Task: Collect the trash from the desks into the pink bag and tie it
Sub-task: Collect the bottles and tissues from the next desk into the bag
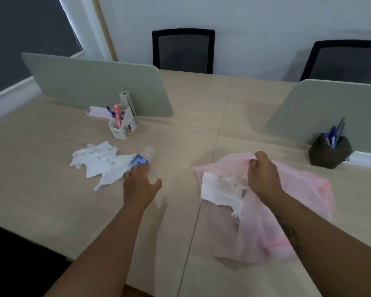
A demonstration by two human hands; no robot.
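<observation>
The pink bag (pixel 287 221) lies on the right desk with white paper trash (pixel 221 191) showing through at its mouth. My right hand (pixel 263 176) pinches the bag's upper rim and holds it up. On the left desk lies a clear plastic bottle (pixel 147 156) with a blue label, next to crumpled white paper (pixel 99 161). My left hand (pixel 140 185) reaches to the bottle, fingers spread, fingertips touching its labelled end; it has no hold on it.
A white pen holder (pixel 122 125) stands behind the paper, by a grey-green divider (pixel 84 82). A dark pen pot (pixel 330 150) sits at the right by a second divider (pixel 330 108). Two black chairs (pixel 183 51) stand behind the desks. The desk seam runs between my hands.
</observation>
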